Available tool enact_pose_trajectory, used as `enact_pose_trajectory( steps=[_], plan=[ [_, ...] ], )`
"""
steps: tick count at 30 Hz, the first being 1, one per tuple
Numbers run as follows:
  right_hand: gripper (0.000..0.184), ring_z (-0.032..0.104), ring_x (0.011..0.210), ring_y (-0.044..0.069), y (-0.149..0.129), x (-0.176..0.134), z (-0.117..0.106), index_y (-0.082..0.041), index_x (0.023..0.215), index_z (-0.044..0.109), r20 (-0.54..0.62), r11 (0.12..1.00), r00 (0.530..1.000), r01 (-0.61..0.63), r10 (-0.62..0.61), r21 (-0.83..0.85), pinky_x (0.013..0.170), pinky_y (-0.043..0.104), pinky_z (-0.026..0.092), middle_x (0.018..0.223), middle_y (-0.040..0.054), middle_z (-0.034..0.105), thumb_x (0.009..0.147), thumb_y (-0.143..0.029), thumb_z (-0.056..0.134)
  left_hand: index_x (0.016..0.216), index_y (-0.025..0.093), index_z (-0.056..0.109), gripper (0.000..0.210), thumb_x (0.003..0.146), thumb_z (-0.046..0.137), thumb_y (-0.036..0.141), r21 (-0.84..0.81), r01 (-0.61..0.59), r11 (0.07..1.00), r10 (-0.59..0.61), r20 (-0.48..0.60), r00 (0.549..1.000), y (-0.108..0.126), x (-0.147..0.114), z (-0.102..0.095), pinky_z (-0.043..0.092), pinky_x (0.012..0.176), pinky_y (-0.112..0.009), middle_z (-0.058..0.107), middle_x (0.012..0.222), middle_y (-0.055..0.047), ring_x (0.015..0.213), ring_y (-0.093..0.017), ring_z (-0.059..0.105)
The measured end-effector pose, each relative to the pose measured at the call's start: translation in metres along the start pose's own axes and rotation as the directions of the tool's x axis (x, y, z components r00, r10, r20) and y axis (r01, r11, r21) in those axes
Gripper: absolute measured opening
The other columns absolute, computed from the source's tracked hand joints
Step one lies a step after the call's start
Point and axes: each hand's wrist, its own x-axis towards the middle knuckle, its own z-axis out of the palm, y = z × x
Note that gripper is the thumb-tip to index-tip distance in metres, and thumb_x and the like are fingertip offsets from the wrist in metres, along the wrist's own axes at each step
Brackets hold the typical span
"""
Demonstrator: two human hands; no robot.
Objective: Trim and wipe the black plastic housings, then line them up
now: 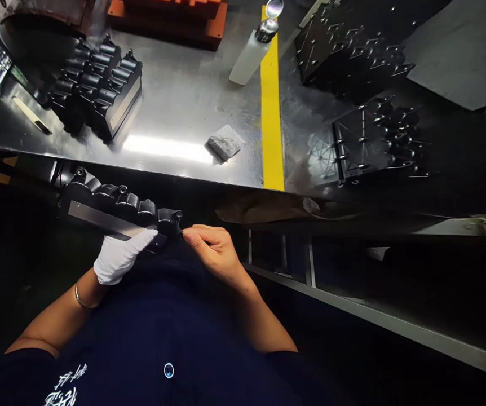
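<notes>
The black part [116, 200] is in front of the table's near edge, held in the air before the person's body; the left hand [118, 259], in a white glove, is clamped on its lower edge, with the thumb against the flat face that bears a pale strip; the other fingers of this hand are hidden.

The right hand [213, 254], which is bare, has thumb and forefinger close together at the part's right end; whether they grip the corner or some small piece there, one cannot tell.

The handling of this part seems to be in the middle, for both hands are occupied at it; how much is finished on it does not show. On the table [175, 101], a group of similar black parts [99, 84] stands at the left, and more dark parts [370, 141] lie beyond the yellow stripe [272, 113]; which are done and which are left, the view does not tell.
</notes>
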Motion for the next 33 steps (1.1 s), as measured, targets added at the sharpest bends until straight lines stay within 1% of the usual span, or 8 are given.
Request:
enact_pose_trajectory(
  steps=[5, 8, 12, 14, 16, 19, 24, 33],
  plan=[
    [0.032, 0.056, 0.055, 0.011, 0.008, 0.001, 0.003, -0.016, 0.073, 0.071, -0.062, 0.998, 0.997, -0.049, 0.047, -0.041, 0.05, 0.023, 0.042, 0.06, 0.0008, 0.062, 0.092, -0.035, 0.053, 0.1, 0.021, 0.07, 0.049, 0.054, 0.086, 0.014, -0.003, 0.067, 0.998, -0.067, -0.055, 0.996, -0.003, -0.002, -0.002, 0.048, 0.099, -0.03, 0.075, 0.092, -0.001, 0.107, -0.022, 0.065],
    [0.023, 0.058, 0.058, 0.012, 0.016, 0.002, 0.006, -0.018, 0.081, 0.072, -0.194, 0.973, 0.979, 0.01, -0.056, -0.231, 0.055, 0.025, 0.045, 0.067, 0.0029, 0.068, 0.09, -0.033, 0.058, 0.099, 0.023, 0.07, 0.042, 0.059, 0.084, 0.019, 0.002, 0.076, 0.997, -0.076, -0.02, 0.997, -0.007, -0.003, -0.002, 0.048, 0.099, -0.028, 0.075, 0.086, 0.001, 0.103, -0.019, 0.067],
    [0.015, 0.053, 0.055, 0.012, 0.021, 0.004, 0.0, -0.019, 0.091, 0.067, -0.485, 0.885, 0.837, -0.001, -0.254, -0.465, 0.057, 0.027, 0.045, 0.068, 0.0022, 0.064, 0.086, -0.032, 0.064, 0.095, 0.023, 0.072, 0.031, 0.066, 0.081, 0.027, -0.063, 0.151, 0.986, -0.15, 0.02, 0.988, -0.01, -0.007, -0.001, 0.051, 0.095, -0.03, 0.074, 0.086, 0.0, 0.095, -0.019, 0.068],
    [0.011, 0.052, 0.055, 0.011, 0.018, 0.004, -0.006, -0.02, 0.093, 0.065, -0.446, 0.893, 0.856, 0.04, -0.262, -0.448, 0.055, 0.026, 0.044, 0.069, 0.0008, 0.062, 0.087, -0.029, 0.062, 0.094, 0.021, 0.072, 0.032, 0.064, 0.082, 0.028, -0.059, 0.186, 0.981, -0.185, 0.02, 0.983, -0.01, -0.008, 0.0, 0.053, 0.092, -0.031, 0.074, 0.086, 0.0, 0.092, -0.02, 0.069],
    [0.008, 0.057, 0.059, 0.012, 0.012, 0.004, -0.013, -0.021, 0.093, 0.065, -0.273, 0.909, 0.926, 0.14, -0.26, -0.392, 0.056, 0.025, 0.046, 0.073, 0.0011, 0.064, 0.089, -0.025, 0.06, 0.094, 0.021, 0.072, 0.034, 0.062, 0.083, 0.027, -0.019, 0.188, 0.982, -0.188, 0.009, 0.982, -0.008, -0.009, 0.0, 0.052, 0.094, -0.032, 0.075, 0.084, -0.001, 0.094, -0.021, 0.069],
    [0.014, 0.062, 0.066, 0.013, 0.004, 0.002, -0.018, -0.021, 0.091, 0.066, -0.09, 0.914, 0.958, 0.229, -0.273, -0.336, 0.06, 0.026, 0.048, 0.075, 0.0022, 0.067, 0.092, -0.021, 0.052, 0.086, 0.024, 0.073, 0.029, 0.06, 0.084, 0.021, 0.068, 0.172, 0.983, -0.173, 0.007, 0.985, -0.005, -0.009, -0.002, 0.049, 0.099, -0.03, 0.075, 0.079, 0.0, 0.098, -0.021, 0.068],
    [0.019, 0.059, 0.06, 0.012, 0.003, 0.001, -0.013, -0.019, 0.085, 0.064, -0.125, 0.918, 0.967, 0.162, -0.22, -0.362, 0.058, 0.024, 0.048, 0.07, 0.0018, 0.064, 0.094, -0.022, 0.048, 0.068, 0.024, 0.074, 0.012, 0.061, 0.083, 0.02, 0.234, 0.086, 0.968, -0.105, 0.07, 0.992, -0.003, -0.015, -0.005, 0.048, 0.099, -0.031, 0.075, 0.075, -0.002, 0.091, -0.022, 0.069],
    [0.017, 0.059, 0.065, 0.012, 0.005, 0.0, -0.013, -0.019, 0.09, 0.06, -0.124, 0.937, 0.968, 0.171, -0.217, -0.305, 0.062, 0.025, 0.05, 0.075, 0.0028, 0.061, 0.095, -0.02, 0.044, 0.099, 0.023, 0.075, 0.034, 0.074, 0.071, 0.045, 0.491, 0.058, 0.869, -0.199, 0.24, 0.95, 0.003, -0.021, -0.006, 0.043, 0.106, -0.043, 0.077, 0.095, -0.005, 0.107, -0.027, 0.067]
  ],
)
